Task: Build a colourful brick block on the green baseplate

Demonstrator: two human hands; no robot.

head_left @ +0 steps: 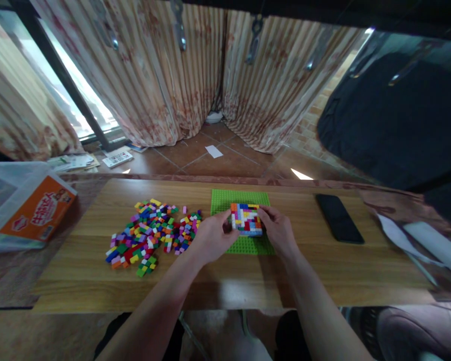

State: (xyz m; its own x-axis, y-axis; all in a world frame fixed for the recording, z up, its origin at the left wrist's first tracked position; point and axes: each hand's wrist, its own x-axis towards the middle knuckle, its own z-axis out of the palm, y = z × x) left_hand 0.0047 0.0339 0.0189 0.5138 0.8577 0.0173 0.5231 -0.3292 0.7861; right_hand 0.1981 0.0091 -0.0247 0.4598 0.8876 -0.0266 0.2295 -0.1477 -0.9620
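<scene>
A block built of many coloured toy bricks [246,219] is over the middle of a green baseplate [240,195]. My left hand [216,234] grips its left side, thumb and fingers closed on the edge. On the opposite side, my right hand [277,229] grips the right edge in the same way. White, blue, red, yellow and orange bricks show on the block's top. Whether the block touches the baseplate or is held just above it, I cannot tell. Left of my left hand lies a spread pile of loose toy bricks [146,230].
The wooden table [308,281] carries everything. A black phone [339,218] lies to the right, with white paper [402,238] at the table's right end. A clear plastic box [7,200] with an orange label stands at the left. Curtains [165,75] hang beyond the table.
</scene>
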